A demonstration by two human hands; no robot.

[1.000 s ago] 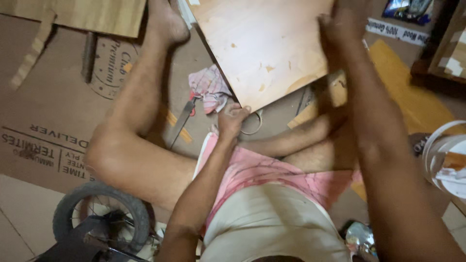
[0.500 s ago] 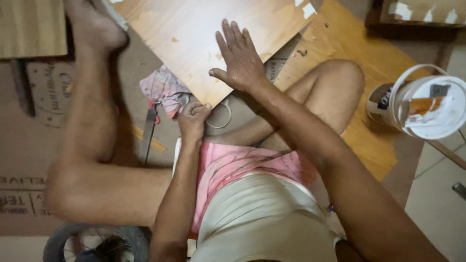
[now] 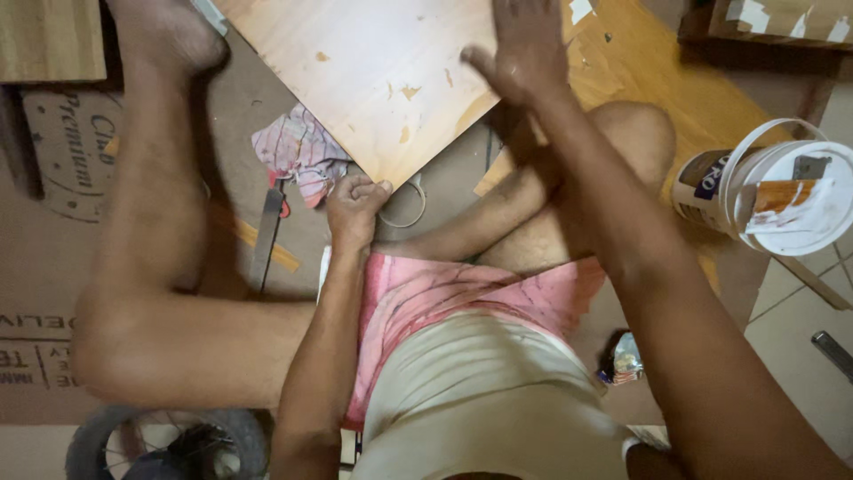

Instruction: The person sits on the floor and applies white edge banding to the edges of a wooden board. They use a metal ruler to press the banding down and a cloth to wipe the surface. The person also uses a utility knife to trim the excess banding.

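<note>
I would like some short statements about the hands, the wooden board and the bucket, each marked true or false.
1. The left hand grips the near corner of the wooden board. True.
2. The right hand holds a brush. False: it lies flat and open on the board.
3. A white bucket stands at the person's right. True.
4. The crumpled rag lies on top of the board. False: it lies on the cardboard beside the board's edge.

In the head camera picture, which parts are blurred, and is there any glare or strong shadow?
Head view: the right hand is smeared by motion; the left hand at the corner of the wooden board is sharper. Warm, soft light; mild brightness on the white bucket; no hard shadows.
</note>
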